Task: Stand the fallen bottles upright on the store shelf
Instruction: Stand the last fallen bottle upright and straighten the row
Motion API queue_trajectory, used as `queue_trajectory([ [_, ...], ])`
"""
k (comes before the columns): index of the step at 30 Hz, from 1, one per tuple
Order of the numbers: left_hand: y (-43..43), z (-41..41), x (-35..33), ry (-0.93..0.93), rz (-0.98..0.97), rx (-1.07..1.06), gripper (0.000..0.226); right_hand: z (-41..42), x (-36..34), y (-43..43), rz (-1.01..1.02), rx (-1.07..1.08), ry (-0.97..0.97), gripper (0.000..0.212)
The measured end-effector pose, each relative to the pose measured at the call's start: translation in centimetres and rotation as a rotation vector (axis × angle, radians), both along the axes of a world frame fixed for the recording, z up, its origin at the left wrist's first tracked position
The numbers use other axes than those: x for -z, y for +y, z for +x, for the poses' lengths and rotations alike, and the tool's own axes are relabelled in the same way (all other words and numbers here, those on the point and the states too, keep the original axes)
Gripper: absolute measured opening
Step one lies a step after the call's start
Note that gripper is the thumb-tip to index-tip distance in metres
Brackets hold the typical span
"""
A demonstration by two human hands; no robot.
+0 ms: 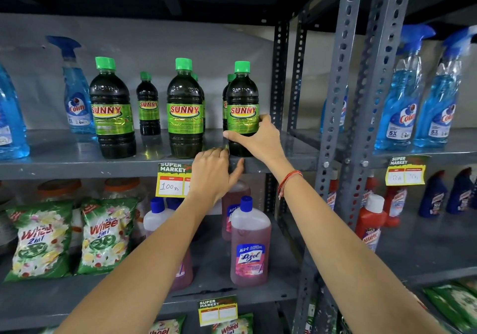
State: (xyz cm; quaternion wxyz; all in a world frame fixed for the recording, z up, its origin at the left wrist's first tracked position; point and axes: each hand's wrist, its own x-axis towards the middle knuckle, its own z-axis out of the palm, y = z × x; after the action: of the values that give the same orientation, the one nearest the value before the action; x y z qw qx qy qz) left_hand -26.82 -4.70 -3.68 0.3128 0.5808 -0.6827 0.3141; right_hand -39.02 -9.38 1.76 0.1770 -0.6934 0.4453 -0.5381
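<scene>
Several dark Sunny bottles with green caps stand upright on the grey store shelf (77, 164). The rightmost Sunny bottle (242, 96) stands near the shelf's front edge, and my right hand (258, 140) wraps around its lower half, thumb across the front. My left hand (214, 173) rests at the shelf edge just left of that bottle's base, fingertips touching it low down. Other Sunny bottles stand at the middle (184, 111), the left (112, 111) and further back (148, 106). No bottle lies on its side in view.
Blue Colin spray bottles stand at the left (76, 93) and on the right-hand rack (402, 101). A perforated grey upright (338, 101) separates the racks. Below are pink Lizol bottles (249, 243), Wheel detergent bags (105, 235), red Harpic bottles (370, 225) and yellow price tags (171, 181).
</scene>
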Motion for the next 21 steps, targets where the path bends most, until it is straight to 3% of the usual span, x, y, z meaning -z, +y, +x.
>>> queue_trajectory([
  [5, 0.3, 0.2, -0.9, 0.149, -0.017, 0.126, 0.051, -3.4, 0.2, -0.1, 0.124, -0.187, -0.019, 0.077],
  [9, -0.1, 0.1, -2.8, 0.365, 0.214, 0.147, 0.069, -4.2, 0.4, -0.8, 0.143, -0.290, 0.047, 0.067],
  [13, -0.2, 0.4, -4.3, 0.423, 0.375, 0.198, 0.058, -3.7, 0.5, -0.3, 0.104, -0.287, 0.052, 0.065],
  [21, 0.1, 0.4, -4.5, 0.489, 0.408, 0.231, 0.052, -3.2, 0.7, 0.3, 0.015, -0.229, 0.087, 0.064],
])
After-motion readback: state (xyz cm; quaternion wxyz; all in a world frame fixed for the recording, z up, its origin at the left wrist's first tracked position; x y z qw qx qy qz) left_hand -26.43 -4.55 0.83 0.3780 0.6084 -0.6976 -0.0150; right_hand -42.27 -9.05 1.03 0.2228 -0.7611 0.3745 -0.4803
